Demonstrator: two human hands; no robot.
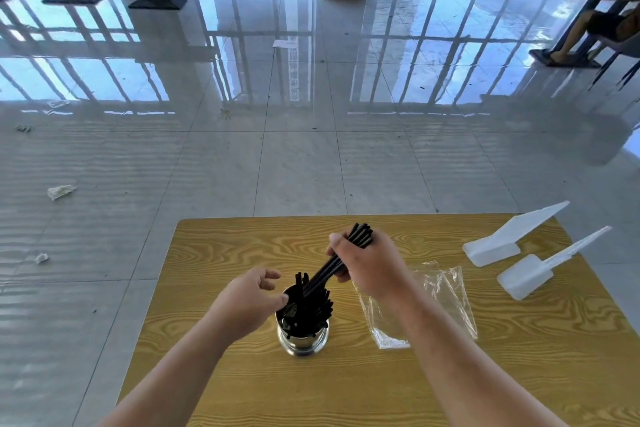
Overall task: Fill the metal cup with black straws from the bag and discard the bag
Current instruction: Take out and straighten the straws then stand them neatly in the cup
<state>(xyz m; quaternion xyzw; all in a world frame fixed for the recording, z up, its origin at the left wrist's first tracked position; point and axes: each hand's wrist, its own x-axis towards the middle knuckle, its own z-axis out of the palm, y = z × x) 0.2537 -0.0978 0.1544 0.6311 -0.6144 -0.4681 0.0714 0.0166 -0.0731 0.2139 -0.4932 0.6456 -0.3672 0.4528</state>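
Black straws (323, 270) in a tight bundle sit in our right hand (372, 263), whose fingers curl round them near their upper ends. The bundle slants down and to the left, and its lower ends reach into the mouth of the metal cup (304, 341). The cup stands upright near the middle of the wood-grain table (346, 392), and loose straws (313, 308) stand in it, leaning mostly toward its right side and fanning out above the rim. Our left hand (249, 302) hovers at the cup's left side with the fingers loosely bent and the thumb raised. It grips nothing, and its fingertips lie at the rim, though we cannot tell whether they touch the metal. The clear plastic bag (446, 291) lies crumpled and flat on the table just to the right of the cup, partly hidden under our right forearm. Further right, toward the table's far right corner, two white plastic scoops (509, 236) lie side by side, their handles pointing away and to the right. Beyond the table a glossy tiled floor (301, 156) mirrors tall windows. A crumpled paper (60, 191) lies on the floor at the left, and at the far upper right we see the legs of a seated person (588, 28) beside another table.
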